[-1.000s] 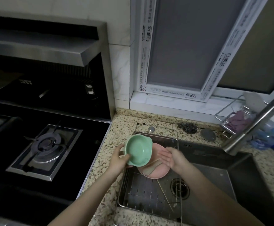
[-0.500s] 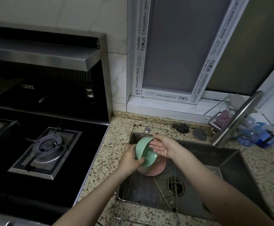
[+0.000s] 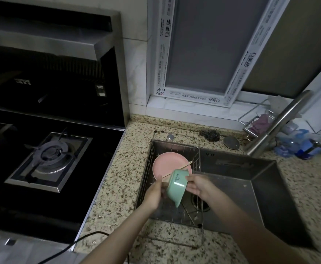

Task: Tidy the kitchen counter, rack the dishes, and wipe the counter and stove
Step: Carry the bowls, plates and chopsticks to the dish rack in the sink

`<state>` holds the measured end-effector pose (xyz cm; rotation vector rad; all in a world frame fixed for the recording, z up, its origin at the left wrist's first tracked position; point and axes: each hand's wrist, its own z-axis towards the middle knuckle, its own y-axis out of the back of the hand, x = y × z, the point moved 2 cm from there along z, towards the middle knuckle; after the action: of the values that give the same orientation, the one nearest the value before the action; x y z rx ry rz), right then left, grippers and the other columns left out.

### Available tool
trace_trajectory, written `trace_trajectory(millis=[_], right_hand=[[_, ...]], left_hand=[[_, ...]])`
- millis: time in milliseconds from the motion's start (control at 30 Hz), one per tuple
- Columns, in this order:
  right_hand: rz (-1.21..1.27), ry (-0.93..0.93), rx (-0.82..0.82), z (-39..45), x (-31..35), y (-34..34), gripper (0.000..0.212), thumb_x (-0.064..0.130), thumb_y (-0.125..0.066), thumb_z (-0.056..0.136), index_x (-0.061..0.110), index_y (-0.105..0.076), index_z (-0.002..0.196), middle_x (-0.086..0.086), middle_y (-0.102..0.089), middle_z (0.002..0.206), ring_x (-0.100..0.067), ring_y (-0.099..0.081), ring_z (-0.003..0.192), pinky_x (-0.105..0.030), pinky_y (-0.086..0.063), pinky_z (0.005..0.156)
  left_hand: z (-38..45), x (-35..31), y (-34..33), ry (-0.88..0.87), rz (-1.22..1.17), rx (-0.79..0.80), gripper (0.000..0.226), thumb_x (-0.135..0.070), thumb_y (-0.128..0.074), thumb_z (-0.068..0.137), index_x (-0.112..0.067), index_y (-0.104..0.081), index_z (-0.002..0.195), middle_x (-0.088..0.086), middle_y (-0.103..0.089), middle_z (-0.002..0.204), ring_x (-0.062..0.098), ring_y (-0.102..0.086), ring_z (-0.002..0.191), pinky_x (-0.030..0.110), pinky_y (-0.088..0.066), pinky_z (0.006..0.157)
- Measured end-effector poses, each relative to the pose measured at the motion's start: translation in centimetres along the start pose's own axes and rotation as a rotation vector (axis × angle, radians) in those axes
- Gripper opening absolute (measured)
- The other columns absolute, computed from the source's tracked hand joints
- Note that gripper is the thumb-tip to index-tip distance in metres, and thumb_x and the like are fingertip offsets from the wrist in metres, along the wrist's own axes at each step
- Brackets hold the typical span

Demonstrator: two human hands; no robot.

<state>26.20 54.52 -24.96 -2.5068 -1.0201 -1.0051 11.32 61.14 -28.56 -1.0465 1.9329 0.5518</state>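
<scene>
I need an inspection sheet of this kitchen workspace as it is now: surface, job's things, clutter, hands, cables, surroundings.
Surface: speckled stone counter, bare beside the sink.
Job's things: green bowl tilted over the wire rack; pink plate in the rack with chopsticks across it.
Clutter: steel scrubber, round sink plug, blue bottles.
Hands: left hand grips the bowl; right hand touches it, fingers straight.
Cables: black cable at the counter's front edge.
Surroundings: gas stove, range hood, window, faucet.
</scene>
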Motion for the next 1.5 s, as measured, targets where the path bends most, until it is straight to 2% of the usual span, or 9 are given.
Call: trace_trajectory(millis=[300,467,700,967,1100,1167,1233,1367,1500], right_hand=[[-0.042,-0.015,-0.020,2.2,-3.6,2.1,0.017,0.000,-0.055,0.092,0.000,-0.058,0.108,-0.019,-0.064,0.108,-0.025,-0.060,0.090,-0.030,-0.051,0.073],[0.001,-0.059,-0.059,3.3,-5.2,2.8,0.017,-0.001,-0.055,0.091,0.000,-0.058,0.108,-0.016,-0.064,0.098,-0.023,-0.061,0.079,-0.027,-0.049,0.061],[0.027,-0.120,-0.057,4.1,-7.4,2.8,0.012,-0.002,-0.053,0.092,0.001,-0.057,0.104,-0.020,-0.063,0.106,-0.021,-0.062,0.073,-0.026,-0.050,0.056],[-0.006,-0.110,-0.054,4.7,-7.5,3.3,0.020,-0.004,-0.053,0.091,-0.007,-0.056,0.111,-0.026,-0.062,0.114,-0.021,-0.061,0.070,-0.020,-0.054,0.048],[-0.038,-0.085,-0.049,4.8,-7.6,3.4,0.028,-0.003,-0.054,0.092,-0.010,-0.053,0.119,-0.029,-0.060,0.118,-0.021,-0.059,0.070,-0.028,-0.054,0.069],[-0.069,-0.069,-0.038,4.8,-7.5,3.3,0.027,-0.002,-0.053,0.092,-0.011,-0.053,0.118,-0.029,-0.061,0.116,-0.019,-0.059,0.068,-0.022,-0.054,0.057],[-0.087,-0.055,-0.038,4.8,-7.5,3.2,0.024,-0.001,-0.053,0.092,-0.010,-0.055,0.115,-0.028,-0.062,0.113,-0.020,-0.061,0.068,-0.020,-0.054,0.053],[-0.232,-0.014,-0.090,4.9,-7.3,3.2,0.015,0.013,-0.054,0.093,0.001,-0.063,0.092,-0.023,-0.067,0.103,-0.029,-0.065,0.088,-0.037,-0.054,0.084],[-0.442,0.095,-0.157,4.3,-5.9,3.7,0.022,0.026,-0.052,0.091,0.013,-0.059,0.075,-0.006,-0.059,0.076,-0.018,-0.055,0.069,-0.027,-0.040,0.063]], left_hand=[[0.3,1.6,-1.7,0.177,0.057,0.062,0.056,-0.059,-0.018,0.095,-0.024,-0.057,0.077,0.014,-0.062,0.091,0.017,-0.047,0.065,0.024,-0.033,0.056],[1.1,2.4,-2.7,0.236,0.043,0.088,0.071,-0.058,-0.018,0.096,-0.003,-0.063,0.089,0.011,-0.058,0.083,0.016,-0.045,0.065,0.026,-0.034,0.064],[2.3,4.6,-2.9,0.342,-0.067,0.046,0.046,-0.026,-0.028,0.103,-0.004,-0.056,0.074,0.010,-0.051,0.070,0.018,-0.042,0.060,0.026,-0.032,0.056],[3.5,5.6,-3.4,0.327,0.082,0.064,0.042,-0.025,-0.031,0.100,-0.007,-0.058,0.074,0.006,-0.060,0.075,0.015,-0.049,0.059,0.020,-0.040,0.043],[3.6,5.0,-3.6,0.351,0.074,0.056,0.041,-0.025,-0.033,0.100,-0.004,-0.058,0.076,0.008,-0.059,0.073,0.017,-0.047,0.057,0.013,-0.035,0.030],[3.6,4.7,-3.7,0.358,0.076,0.049,0.039,-0.025,-0.034,0.100,-0.002,-0.059,0.081,0.009,-0.058,0.073,0.017,-0.047,0.058,0.014,-0.036,0.030],[3.5,4.4,-3.8,0.353,0.099,0.050,0.039,-0.026,-0.033,0.100,0.000,-0.060,0.090,0.008,-0.059,0.076,0.016,-0.047,0.060,0.017,-0.038,0.035],[3.6,4.1,-3.6,0.289,0.212,0.054,0.045,-0.031,-0.033,0.100,0.003,-0.063,0.102,0.012,-0.064,0.092,0.015,-0.050,0.066,0.021,-0.039,0.052],[3.5,2.7,-3.2,0.157,0.305,-0.004,0.049,-0.045,-0.038,0.097,-0.006,-0.063,0.113,0.013,-0.064,0.110,0.030,-0.059,0.101,0.032,-0.044,0.084]])
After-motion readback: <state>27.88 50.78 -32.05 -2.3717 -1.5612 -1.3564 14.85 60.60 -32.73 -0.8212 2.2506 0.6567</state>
